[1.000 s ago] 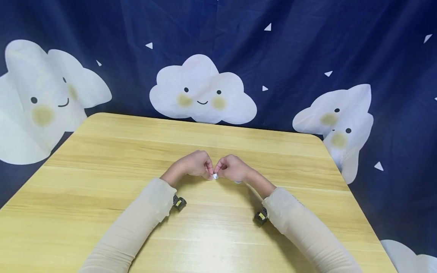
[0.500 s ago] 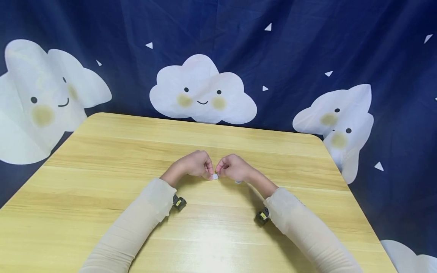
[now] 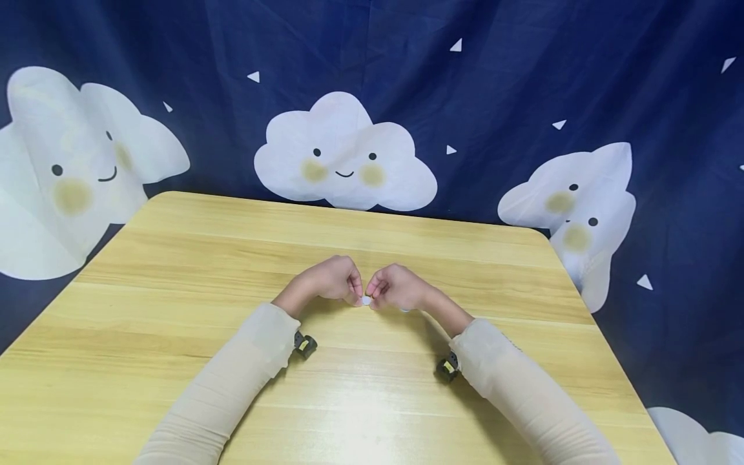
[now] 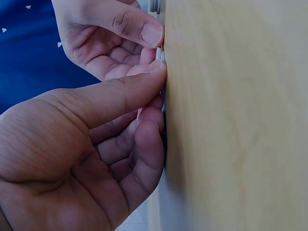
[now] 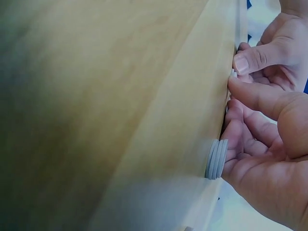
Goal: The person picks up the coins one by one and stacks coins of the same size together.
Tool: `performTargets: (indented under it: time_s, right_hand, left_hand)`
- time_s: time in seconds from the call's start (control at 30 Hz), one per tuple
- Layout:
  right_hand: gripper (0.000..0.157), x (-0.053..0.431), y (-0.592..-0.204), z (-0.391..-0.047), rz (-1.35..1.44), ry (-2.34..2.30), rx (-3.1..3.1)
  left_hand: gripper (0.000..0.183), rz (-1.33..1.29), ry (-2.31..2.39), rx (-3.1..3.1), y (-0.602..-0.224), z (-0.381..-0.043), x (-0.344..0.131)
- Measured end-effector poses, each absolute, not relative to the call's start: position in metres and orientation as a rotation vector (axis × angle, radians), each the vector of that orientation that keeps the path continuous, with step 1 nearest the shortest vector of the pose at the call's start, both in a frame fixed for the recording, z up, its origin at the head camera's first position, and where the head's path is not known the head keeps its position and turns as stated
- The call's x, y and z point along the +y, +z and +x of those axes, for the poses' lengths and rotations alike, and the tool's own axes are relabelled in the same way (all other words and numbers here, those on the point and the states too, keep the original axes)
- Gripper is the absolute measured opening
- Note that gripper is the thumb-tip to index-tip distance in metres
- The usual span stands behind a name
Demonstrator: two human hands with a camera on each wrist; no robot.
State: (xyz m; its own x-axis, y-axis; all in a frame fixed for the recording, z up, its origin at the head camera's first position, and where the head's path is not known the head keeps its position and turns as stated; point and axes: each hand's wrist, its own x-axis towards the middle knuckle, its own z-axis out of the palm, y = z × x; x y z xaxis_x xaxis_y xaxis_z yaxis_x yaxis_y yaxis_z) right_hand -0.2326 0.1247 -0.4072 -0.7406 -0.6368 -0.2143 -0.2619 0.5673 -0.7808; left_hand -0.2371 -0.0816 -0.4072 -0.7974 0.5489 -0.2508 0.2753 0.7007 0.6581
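In the head view, a small silvery coin (image 3: 366,300) lies at the table's middle, between the fingertips of both hands. My left hand (image 3: 337,279) holds its left side with curled thumb and fingers. From the right, my right hand (image 3: 400,286) pinches at the opposite edge. The left wrist view has the coins edge-on, a low pile of coins (image 4: 160,54) flat at the tabletop between the two thumbs. Beside the right hand's lower fingers stands a stack of several coins (image 5: 216,159), mostly hidden behind that hand in the head view.
The light wooden table (image 3: 290,400) spreads out around both hands. A dark blue curtain (image 3: 221,39) with white clouds hangs behind its far edge. Small black wrist cameras (image 3: 305,345) sit under both cuffs.
The coin was tilted and shiny a second ago and now lies flatter. The right fingers drew slightly away, then came back to its edge. My left hand has stayed in place.
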Motion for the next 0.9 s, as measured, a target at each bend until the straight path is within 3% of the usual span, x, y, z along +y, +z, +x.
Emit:
performTargets:
  time_s: [0.9]
  right_hand:
    - [0.013, 0.1208, -0.4085, -0.2306, -0.730, -1.013, 2.376]
  left_hand:
    - [0.012, 0.650, 0.842, 2.478, -0.4057, -0.2373, -0.0828]
